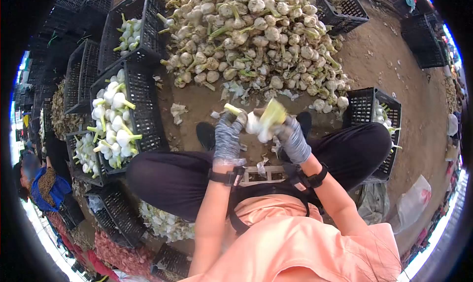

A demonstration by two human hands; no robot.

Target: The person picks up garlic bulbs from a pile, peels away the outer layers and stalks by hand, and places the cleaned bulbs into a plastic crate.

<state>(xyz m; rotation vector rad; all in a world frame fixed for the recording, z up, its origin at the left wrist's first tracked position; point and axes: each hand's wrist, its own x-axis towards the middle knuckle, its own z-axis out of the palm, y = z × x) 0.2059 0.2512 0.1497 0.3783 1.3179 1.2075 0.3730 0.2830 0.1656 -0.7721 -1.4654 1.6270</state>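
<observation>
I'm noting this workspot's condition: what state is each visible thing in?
Grey-gloved left hand: closed on green-stemmed garlic.
Grey-gloved right hand: closed on blurred white garlic.
Large dirt-streaked garlic pile: loose, on the ground.
Black plastic crate by left knee: heaped with white bulbs.
Black plastic crate by right knee: holding pale bulbs.
Translucent plastic bag: crumpled, on the ground.

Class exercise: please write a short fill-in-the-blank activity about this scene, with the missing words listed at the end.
The left hand and the right hand wear grey ____.
The heap in front of the feet is made of ____ bulbs.
The crate beside the left knee is ____ in colour.
The pale plastic bag lies on the person's ____ side.

Missing words: gloves; garlic; black; right
</observation>
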